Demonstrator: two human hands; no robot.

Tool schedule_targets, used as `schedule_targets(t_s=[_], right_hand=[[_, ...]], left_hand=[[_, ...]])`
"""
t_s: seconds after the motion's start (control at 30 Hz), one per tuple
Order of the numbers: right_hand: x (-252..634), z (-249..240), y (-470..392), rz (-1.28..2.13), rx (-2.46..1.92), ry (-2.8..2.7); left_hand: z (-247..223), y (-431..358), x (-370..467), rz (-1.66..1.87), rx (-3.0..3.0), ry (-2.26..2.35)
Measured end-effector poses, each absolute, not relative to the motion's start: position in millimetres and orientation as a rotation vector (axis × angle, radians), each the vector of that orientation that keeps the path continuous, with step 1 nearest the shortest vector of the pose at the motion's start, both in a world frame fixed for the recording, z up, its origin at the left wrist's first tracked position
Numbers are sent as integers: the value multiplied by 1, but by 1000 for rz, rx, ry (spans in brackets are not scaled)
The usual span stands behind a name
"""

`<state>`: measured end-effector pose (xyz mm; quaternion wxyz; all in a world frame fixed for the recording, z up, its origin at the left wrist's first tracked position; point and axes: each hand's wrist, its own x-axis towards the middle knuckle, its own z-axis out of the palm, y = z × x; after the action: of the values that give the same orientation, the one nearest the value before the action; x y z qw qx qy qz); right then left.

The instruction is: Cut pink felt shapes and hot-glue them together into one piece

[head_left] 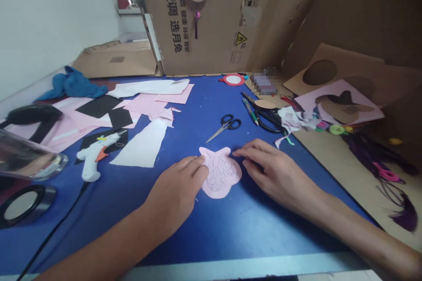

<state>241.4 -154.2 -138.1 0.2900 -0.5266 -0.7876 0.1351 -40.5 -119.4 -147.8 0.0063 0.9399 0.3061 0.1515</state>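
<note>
While curled on pink cutout [220, 178], left hand [176, 189] — grip unclear; right hand [278, 171] — half-open, empty.

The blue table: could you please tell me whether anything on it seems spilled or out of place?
No spill shows. The glue gun lies on its side, partly over black paper, and white scraps sit crumpled to the right of the scissors; that looks untidy.

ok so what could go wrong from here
The scissors lie open just past the pink cutout, so a hand reaching forward might catch a blade. The glue gun's cord runs toward the near edge; a left arm sweeping sideways could snag it.
</note>
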Motion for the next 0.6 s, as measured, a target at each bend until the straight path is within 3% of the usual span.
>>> schedule_targets(t_s=[0.2,0.47,0.6], right_hand=[[237,-140,-111,415,-1439,-2108],[238,-147,-116,485,-1304,-2057],[237,-147,-122,271,-1150,-2265]], left_hand=[[-146,-120,-40,400,2979,941],[-144,-120,-35,270,3013,974],[-142,-122,-35,271,3008,980]])
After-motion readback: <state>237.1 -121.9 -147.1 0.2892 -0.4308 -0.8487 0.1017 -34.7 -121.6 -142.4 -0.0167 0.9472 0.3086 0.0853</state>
